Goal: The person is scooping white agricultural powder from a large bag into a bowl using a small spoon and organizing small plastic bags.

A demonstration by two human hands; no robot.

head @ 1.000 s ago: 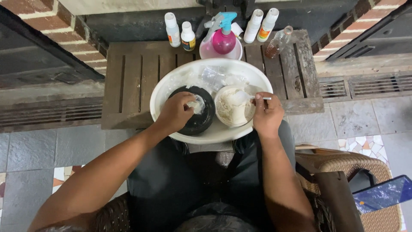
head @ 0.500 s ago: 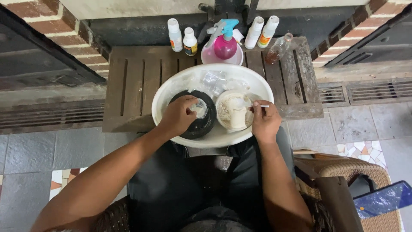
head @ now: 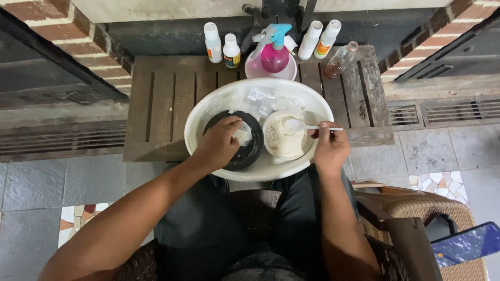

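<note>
Lifted, the white spoon in right hand hovers over powder bowl.

brick walls both sides, grey tile floor w/ drain grates, slatted wood table, wicker chair.

The left hand covers much of the black bowl, hiding what its fingers grip. The blue object is cut off at the right edge. Bottle labels are too small to tell.
</note>
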